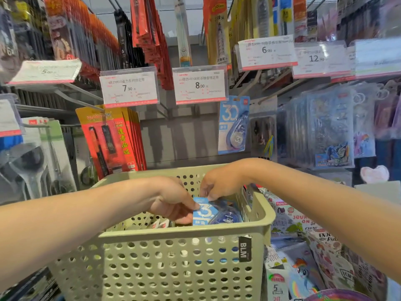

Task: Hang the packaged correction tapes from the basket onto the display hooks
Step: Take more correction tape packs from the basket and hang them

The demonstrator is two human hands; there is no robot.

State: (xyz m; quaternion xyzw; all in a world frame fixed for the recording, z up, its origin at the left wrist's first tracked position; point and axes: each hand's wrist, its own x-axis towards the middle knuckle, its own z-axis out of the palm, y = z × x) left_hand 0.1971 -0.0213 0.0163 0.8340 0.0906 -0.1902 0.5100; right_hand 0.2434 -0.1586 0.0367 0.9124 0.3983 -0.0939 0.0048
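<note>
A green perforated basket (182,253) fills the lower middle. Inside it, a blue packaged correction tape (208,213) with a large "3" stands tilted near the right wall. My left hand (173,200) grips its left edge from the side. My right hand (219,183) pinches its top edge from above. More packages (158,223) lie lower in the basket, mostly hidden. One matching blue correction tape (233,124) hangs on a display hook under the 8.00 price tag (199,85).
Red pen packs (110,140) hang at left under the 7.90 tag (129,88). Clear sticker packs (325,127) hang at right. Notebooks and printed pouches (303,257) lie right of the basket. Scissors packs (39,161) hang far left.
</note>
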